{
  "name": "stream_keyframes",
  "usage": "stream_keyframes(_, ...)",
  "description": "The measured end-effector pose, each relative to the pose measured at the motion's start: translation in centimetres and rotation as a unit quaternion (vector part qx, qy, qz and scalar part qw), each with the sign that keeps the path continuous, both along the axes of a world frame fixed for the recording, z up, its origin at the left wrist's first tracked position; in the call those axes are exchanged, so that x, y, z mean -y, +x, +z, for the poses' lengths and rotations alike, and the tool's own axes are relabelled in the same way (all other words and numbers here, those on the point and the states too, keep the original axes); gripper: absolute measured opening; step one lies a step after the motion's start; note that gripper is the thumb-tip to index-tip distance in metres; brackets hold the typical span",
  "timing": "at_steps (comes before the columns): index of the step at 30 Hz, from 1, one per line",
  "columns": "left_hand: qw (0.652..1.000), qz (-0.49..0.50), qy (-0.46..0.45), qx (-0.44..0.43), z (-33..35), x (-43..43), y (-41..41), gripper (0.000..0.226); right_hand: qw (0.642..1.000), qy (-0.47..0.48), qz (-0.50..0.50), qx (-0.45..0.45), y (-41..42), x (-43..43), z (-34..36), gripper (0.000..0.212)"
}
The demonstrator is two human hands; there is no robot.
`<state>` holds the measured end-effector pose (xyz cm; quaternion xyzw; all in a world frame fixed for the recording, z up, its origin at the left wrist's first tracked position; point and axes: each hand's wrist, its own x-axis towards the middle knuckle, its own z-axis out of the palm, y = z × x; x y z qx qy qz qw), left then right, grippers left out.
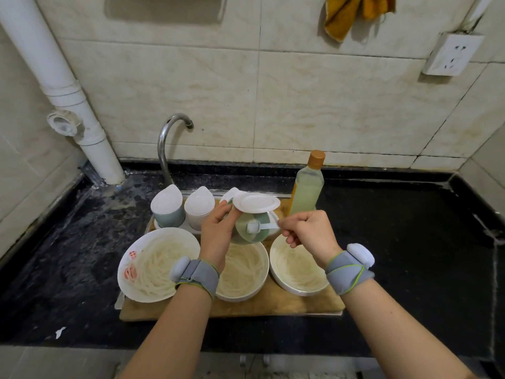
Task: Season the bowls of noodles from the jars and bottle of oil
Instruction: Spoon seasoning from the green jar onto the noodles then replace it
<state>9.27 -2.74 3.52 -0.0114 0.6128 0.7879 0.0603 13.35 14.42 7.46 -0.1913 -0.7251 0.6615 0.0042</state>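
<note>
Two forearms, each with a grey strap [200, 274] at the wrist, reach over a tan wooden board [273, 307] on a black stone counter [396, 242]. Three white bowls of pale noodles sit in a row on the board: a wide red-patterned bowl [164, 230] at left, a smaller middle bowl [237, 298] and a right bowl [295, 291].

Above the middle bowl, the left hand [218, 231] has its fingers curled round a pale green round seasoning jar [247, 233]. The jar is tipped toward the camera, its white lid [257, 202] standing open above the mouth. The right hand [308, 232] pinches the handle of a small pale spoon [258, 227], whose head sits at the jar's mouth.

Behind them stand a green-and-white lidded jar [168, 212] and a white lidded jar [199, 210], side by side. A clear bottle of yellow-green oil with a gold cap [307, 190] stands upright at the board's far right. A curved steel tap [166, 143] rises against the tiled wall.
</note>
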Motion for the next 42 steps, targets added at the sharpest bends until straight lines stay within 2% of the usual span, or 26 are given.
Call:
stream_keyframes(4,1.0,0.012,-0.005,-0.002,0.0,-0.6,0.0,0.053,0.998,-0.05,-0.024,0.01,0.5,-1.3,0.2,0.01)
stream_keyframes(8,1.0,0.013,-0.011,-0.006,0.4,-1.6,0.5,0.012,0.996,-0.068,-0.052,0.004,1.2,-3.1,0.8,0.007)
stream_keyframes(12,0.999,0.038,0.0,0.01,0.2,-2.1,0.6,0.015,0.995,-0.067,-0.072,-0.015,1.9,-4.7,1.4,0.006)
stream_keyframes(14,0.999,0.042,0.005,0.021,-0.1,-2.5,0.6,0.032,0.995,-0.051,-0.082,-0.027,2.4,-5.7,1.7,0.008)
stream_keyframes(18,0.999,0.038,0.006,0.02,-0.1,-3.3,0.8,0.009,0.995,0.001,-0.091,-0.048,3.4,-7.2,2.3,0.007)
stream_keyframes(23,0.999,0.043,0.002,0.031,0.1,-3.9,1.3,0.009,0.993,0.066,-0.076,-0.054,4.2,-8.0,2.4,0.01)
stream_keyframes(28,0.998,0.036,0.008,0.042,0.4,-4.2,1.7,0.019,0.986,0.131,-0.073,-0.067,4.8,-8.2,2.0,0.005)
stream_keyframes(32,0.998,0.033,0.01,0.044,0.4,-4.0,1.9,0.011,0.98,0.167,-0.071,-0.078,4.9,-8.3,1.6,0.004)
stream_keyframes(34,0.999,0.032,0.009,0.041,0.4,-3.7,2.1,0.018,0.978,0.174,-0.071,-0.089,4.8,-8.2,1.7,0.004)
stream_keyframes(37,0.999,0.029,0.011,0.037,0.4,-3.2,2.0,0.015,0.979,0.145,-0.084,-0.116,4.6,-7.5,2.3,0.005)
stream_keyframes(42,0.999,0.025,0.027,0.03,0.4,-2.4,1.9,0.009,0.991,0.035,-0.059,-0.119,3.8,-4.7,3.1,0.01)
